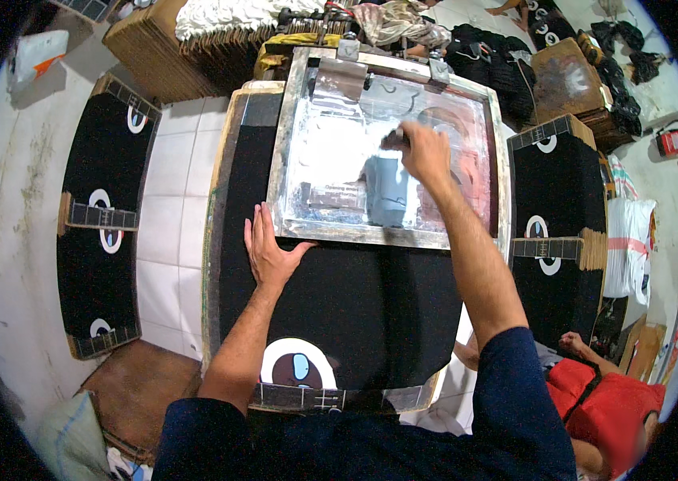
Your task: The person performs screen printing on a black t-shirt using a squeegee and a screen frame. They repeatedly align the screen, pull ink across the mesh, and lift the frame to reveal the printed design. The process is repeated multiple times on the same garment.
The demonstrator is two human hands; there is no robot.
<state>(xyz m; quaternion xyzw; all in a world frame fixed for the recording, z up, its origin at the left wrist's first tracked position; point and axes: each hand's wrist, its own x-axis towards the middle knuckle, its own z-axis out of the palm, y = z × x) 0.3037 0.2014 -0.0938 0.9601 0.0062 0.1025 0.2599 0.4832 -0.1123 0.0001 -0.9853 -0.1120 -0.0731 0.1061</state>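
A screen-printing frame (391, 236) with metal edges lies over black fabric (347, 289) stretched on a long board. My right hand (425, 154) is closed around a small dark squeegee (393, 141), mostly hidden by the fingers, above the middle of the mesh. Below it, a pale blue band (388, 188) shows on the mesh. At the frame's lower left corner rests my left hand (268, 250), fingers stretched along the edge and thumb spread, holding nothing. Nearer to me, a white ring with a brown and blue eye print (299, 365) marks the fabric.
Boards with printed black fabric stand left (102, 264) and right (555, 184). Hinge clamps (348, 48) hold the frame's far edge. Cardboard stacks (143, 48) and dark cloth (487, 68) lie behind. A person in red (611, 409) sits at lower right.
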